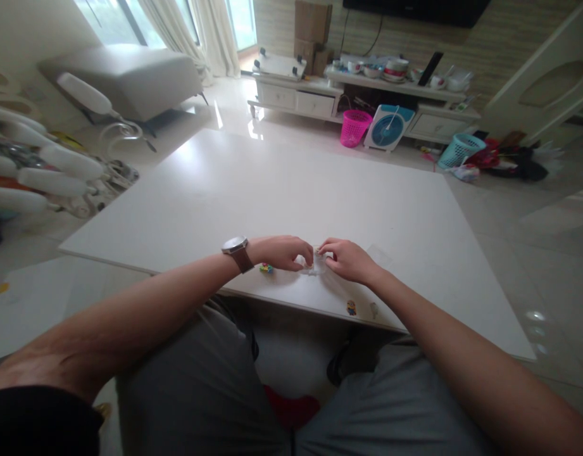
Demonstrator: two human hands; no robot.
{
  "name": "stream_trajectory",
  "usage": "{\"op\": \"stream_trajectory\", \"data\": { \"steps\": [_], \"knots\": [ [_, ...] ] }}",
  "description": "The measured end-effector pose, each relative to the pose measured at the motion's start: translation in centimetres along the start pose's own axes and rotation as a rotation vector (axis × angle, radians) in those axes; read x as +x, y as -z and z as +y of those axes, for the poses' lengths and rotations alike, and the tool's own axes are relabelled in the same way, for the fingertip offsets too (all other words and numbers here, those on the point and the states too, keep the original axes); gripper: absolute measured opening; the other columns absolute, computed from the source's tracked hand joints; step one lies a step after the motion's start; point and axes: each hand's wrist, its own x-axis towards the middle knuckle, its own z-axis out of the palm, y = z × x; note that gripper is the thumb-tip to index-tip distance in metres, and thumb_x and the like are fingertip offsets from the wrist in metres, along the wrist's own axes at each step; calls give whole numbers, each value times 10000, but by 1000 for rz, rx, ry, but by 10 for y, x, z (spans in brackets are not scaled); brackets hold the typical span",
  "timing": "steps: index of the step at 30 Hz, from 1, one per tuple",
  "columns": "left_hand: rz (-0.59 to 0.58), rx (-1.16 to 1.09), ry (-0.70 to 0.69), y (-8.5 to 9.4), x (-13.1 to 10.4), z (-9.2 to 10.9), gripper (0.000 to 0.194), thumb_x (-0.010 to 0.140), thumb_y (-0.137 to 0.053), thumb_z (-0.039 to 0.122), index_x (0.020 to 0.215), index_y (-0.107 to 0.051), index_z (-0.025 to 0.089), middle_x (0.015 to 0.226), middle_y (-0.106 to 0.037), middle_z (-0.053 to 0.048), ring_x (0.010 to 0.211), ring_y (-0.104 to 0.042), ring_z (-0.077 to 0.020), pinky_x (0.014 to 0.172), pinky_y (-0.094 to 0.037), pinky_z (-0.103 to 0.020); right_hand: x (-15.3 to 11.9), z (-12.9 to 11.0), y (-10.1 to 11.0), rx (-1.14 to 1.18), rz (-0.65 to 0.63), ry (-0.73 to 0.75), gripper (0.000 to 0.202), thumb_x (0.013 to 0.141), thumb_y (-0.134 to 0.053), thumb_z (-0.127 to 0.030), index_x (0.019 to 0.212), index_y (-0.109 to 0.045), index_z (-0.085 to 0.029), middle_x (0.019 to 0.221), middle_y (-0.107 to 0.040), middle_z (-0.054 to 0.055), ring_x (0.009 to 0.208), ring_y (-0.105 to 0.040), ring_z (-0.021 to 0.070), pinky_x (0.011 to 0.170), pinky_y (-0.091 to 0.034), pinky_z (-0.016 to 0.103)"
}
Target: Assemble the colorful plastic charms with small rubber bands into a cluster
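Over the near part of the white table (282, 202), my left hand (288, 252) has its fingers curled down in a pinch at a small clear plastic piece (313, 273). Facing it, my right hand (345, 258) is pinched at the other side of that piece. Whatever small pale bits lie under the fingertips are too tiny to name. Beside my left wrist sits a small multicoloured object (266, 268). Nearer the table edge are a small yellow and blue figure (351, 308) and a small pale piece (373, 310). A clear flat sheet (379, 255) lies beyond my right wrist.
The table's front edge (291, 305) runs just above my lap. Beyond the table stand a pink basket (354, 128), a blue and white fan (388, 128) and a teal basket (461, 150). White padded parts (58, 164) stick out at the left, near a grey bench (125, 79).
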Motion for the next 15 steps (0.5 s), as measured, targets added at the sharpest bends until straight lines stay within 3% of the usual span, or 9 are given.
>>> {"op": "stream_trajectory", "data": {
  "steps": [4, 9, 15],
  "knots": [
    [-39, 43, 41, -3, 0, -1, 355, 733, -570, 80, 1021, -728, 216, 1063, -733, -9, 880, -662, -129, 836, -461, -200, 0, 0, -2, -49, -27, -1, 306, 796, -545, -125, 1011, -748, -200, 1137, -702, 21, 918, -657, 167, 866, -463, 246],
    [-45, 50, 45, -2, -1, -1, 334, 734, -577, 81, 996, -734, 216, 1042, -736, -6, 820, -650, -114, 796, -458, -190, 1, 0, -1, -59, -29, -22, 293, 808, -549, -146, 1020, -741, -210, 1123, -695, 21, 748, -629, 125, 763, -464, 230],
    [-13, 37, 16, 4, -2, 1, 321, 734, -589, 68, 980, -743, 205, 1037, -731, -11, 708, -617, -90, 731, -451, -185, 1, 0, 0, -28, -1, -5, 313, 809, -541, -127, 1039, -731, -223, 1177, -675, 13, 732, -616, 113, 730, -463, 226]
  ]
}}
